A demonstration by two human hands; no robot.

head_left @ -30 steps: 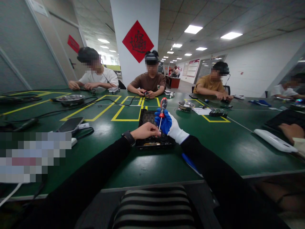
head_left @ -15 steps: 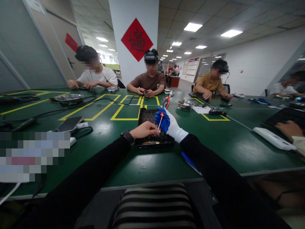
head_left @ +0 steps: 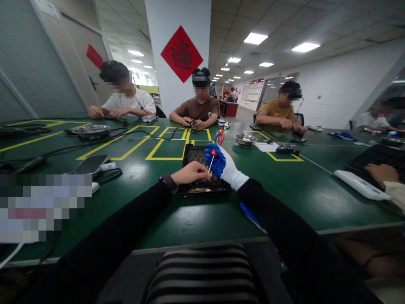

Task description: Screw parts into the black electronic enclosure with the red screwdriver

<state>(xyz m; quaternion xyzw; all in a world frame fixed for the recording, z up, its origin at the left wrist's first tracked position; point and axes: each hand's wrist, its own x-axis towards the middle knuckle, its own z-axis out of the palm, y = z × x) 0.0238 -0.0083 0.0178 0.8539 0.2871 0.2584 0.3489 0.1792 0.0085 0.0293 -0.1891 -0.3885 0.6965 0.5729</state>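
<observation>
My right hand point(head_left: 225, 165), in a white and blue glove, is closed around a screwdriver point(head_left: 219, 137) with a red and dark handle. The shaft slants down to the left, over a black open case point(head_left: 186, 192) with dark parts inside. My bare left hand point(head_left: 191, 172) has its fingers pinched together at the lower end of the shaft, above the case. Whether the fingers grip the tip or a small part there is too small to tell. A dark watch is on my left wrist.
Left of the case lie a dark flat device point(head_left: 91, 164) and cables point(head_left: 114, 174). Beyond it stand metal bowls point(head_left: 246, 139). A blue glove point(head_left: 253, 216) lies beside my right forearm, a white device point(head_left: 360, 185) farther right. Several people sit around the green table point(head_left: 202, 223).
Both hands stay at nearly the same spot over the case, with the screwdriver shifted very slightly. Across the table, the hands of the person in the yellow shirt have moved closer together.
</observation>
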